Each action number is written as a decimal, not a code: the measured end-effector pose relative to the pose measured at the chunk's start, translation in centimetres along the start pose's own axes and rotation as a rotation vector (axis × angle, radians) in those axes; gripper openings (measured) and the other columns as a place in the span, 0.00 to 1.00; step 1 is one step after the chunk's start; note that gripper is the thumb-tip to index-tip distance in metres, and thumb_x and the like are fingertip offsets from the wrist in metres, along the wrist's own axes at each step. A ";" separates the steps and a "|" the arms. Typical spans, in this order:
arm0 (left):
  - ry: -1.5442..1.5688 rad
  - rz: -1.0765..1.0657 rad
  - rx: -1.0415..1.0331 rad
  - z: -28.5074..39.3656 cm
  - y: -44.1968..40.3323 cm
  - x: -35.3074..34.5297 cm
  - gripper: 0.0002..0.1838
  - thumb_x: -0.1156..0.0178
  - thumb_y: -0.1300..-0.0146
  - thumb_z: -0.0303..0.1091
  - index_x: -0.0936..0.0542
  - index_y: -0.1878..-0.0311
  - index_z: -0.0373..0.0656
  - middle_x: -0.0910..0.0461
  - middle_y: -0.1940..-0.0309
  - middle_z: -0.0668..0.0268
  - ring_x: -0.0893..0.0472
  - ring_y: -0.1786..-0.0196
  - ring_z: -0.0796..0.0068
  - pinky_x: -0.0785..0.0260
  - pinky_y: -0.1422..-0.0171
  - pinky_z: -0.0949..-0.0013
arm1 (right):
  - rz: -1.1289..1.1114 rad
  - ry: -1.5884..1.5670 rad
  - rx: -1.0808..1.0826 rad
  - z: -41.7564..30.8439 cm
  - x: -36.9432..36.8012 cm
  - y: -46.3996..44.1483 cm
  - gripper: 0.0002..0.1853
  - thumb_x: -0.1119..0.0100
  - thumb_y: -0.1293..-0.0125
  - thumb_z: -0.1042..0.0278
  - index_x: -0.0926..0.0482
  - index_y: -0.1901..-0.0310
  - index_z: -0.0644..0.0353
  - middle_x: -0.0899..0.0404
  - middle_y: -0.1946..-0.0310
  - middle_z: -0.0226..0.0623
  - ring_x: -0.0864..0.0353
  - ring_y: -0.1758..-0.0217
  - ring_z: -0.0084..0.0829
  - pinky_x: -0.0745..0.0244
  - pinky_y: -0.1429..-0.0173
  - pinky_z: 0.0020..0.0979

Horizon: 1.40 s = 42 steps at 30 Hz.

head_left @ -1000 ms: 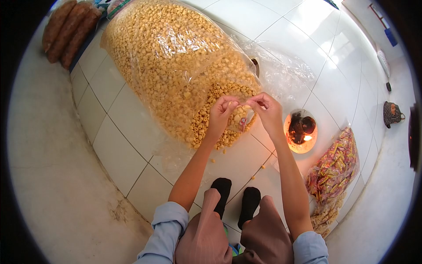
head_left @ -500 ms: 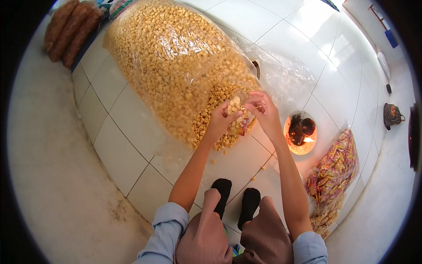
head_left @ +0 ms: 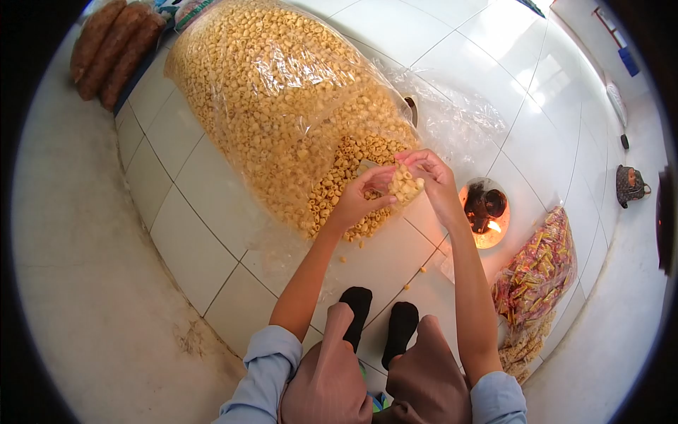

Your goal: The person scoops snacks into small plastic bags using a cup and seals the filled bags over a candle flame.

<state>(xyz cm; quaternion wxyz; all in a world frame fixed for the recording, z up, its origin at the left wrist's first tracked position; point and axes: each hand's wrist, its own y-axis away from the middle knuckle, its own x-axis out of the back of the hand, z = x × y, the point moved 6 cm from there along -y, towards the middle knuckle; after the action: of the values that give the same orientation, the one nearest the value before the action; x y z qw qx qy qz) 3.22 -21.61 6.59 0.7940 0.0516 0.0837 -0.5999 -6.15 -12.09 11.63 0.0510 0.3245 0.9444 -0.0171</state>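
Note:
A small clear plastic bag of pale yellow snack pieces is tilted between my two hands, over the front of the big snack bag. My right hand pinches its upper side. My left hand curves around its left side, with the thumb at its lower corner and the fingertips partly hidden. Just beyond lies a very large clear bag full of ring-like puffed snacks, its open mouth showing loose snacks. To the right of my right hand, a small flame burns beside a dark pot-like object on a round pale plate.
A clear bag of red and yellow packets lies at the right, with a bag of pale snacks below it. Crumpled clear plastic spreads behind the flame. Long brown bundles stand top left. Stray snacks dot the tiles near my feet.
The small bag has moved right and turned, so its red printed label no longer shows. My right hand has shifted slightly right with it, and my left thumb and fingers have spread wider.

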 end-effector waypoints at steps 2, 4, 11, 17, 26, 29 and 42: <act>-0.066 0.027 0.003 -0.9 -0.1 0.5 0.26 0.33 0.52 0.30 0.28 0.48 0.41 0.26 0.62 0.70 0.28 0.60 0.81 0.34 0.53 0.76 | 0.031 -0.035 -0.016 0.1 0.0 0.1 0.06 0.52 0.37 0.71 0.28 0.60 0.61 0.26 0.53 0.36 0.29 0.50 0.26 0.38 0.43 0.29; -0.130 0.053 0.007 -1.0 -0.1 0.7 0.23 0.32 0.54 0.29 0.26 0.51 0.41 0.25 0.64 0.70 0.28 0.63 0.83 0.33 0.56 0.77 | 0.043 -0.066 -0.046 0.4 0.1 0.0 0.07 0.51 0.36 0.70 0.28 0.59 0.61 0.26 0.53 0.36 0.29 0.50 0.26 0.37 0.43 0.29; -0.083 0.201 0.012 -1.1 -0.3 1.8 0.17 0.31 0.55 0.27 0.25 0.61 0.40 0.25 0.68 0.71 0.28 0.69 0.86 0.32 0.65 0.81 | 0.145 -0.302 -0.011 0.3 0.0 0.3 0.16 0.48 0.37 0.68 0.32 0.49 0.63 0.26 0.53 0.36 0.27 0.51 0.27 0.35 0.46 0.27; 0.010 0.097 0.021 -1.3 -0.1 0.7 0.19 0.35 0.50 0.27 0.29 0.55 0.40 0.25 0.65 0.70 0.26 0.65 0.84 0.31 0.62 0.79 | 0.216 0.147 -0.060 0.7 0.7 -0.1 0.21 0.42 0.45 0.77 0.33 0.48 0.60 0.25 0.58 0.33 0.26 0.56 0.22 0.33 0.52 0.22; 0.238 0.114 0.213 -2.0 0.3 1.2 0.12 0.45 0.41 0.27 0.27 0.55 0.34 0.23 0.62 0.66 0.24 0.59 0.80 0.28 0.56 0.77 | 0.218 0.045 -0.011 -0.3 1.1 -0.3 0.24 0.43 0.44 0.77 0.37 0.45 0.58 0.25 0.61 0.32 0.27 0.53 0.22 0.33 0.49 0.24; 0.211 0.161 0.197 -1.9 0.0 1.3 0.11 0.44 0.42 0.26 0.27 0.56 0.33 0.22 0.65 0.66 0.23 0.62 0.80 0.27 0.56 0.76 | 0.103 -0.033 -0.051 -0.2 0.2 -0.3 0.31 0.45 0.47 0.82 0.43 0.41 0.57 0.27 0.57 0.37 0.27 0.54 0.23 0.32 0.53 0.24; 0.119 0.203 0.143 -2.4 -0.5 1.8 0.10 0.42 0.43 0.26 0.26 0.58 0.36 0.23 0.70 0.69 0.24 0.66 0.84 0.31 0.60 0.80 | 0.042 0.072 -0.080 0.0 -0.6 -0.1 0.36 0.45 0.48 0.83 0.47 0.37 0.52 0.33 0.47 0.41 0.30 0.46 0.28 0.32 0.47 0.27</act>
<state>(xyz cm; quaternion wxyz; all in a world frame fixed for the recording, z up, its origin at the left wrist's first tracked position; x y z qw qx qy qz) 3.03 -23.00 3.91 0.8387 0.1516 0.0818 -0.5167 -5.70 -12.51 11.66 0.0303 0.3426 0.9384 0.0334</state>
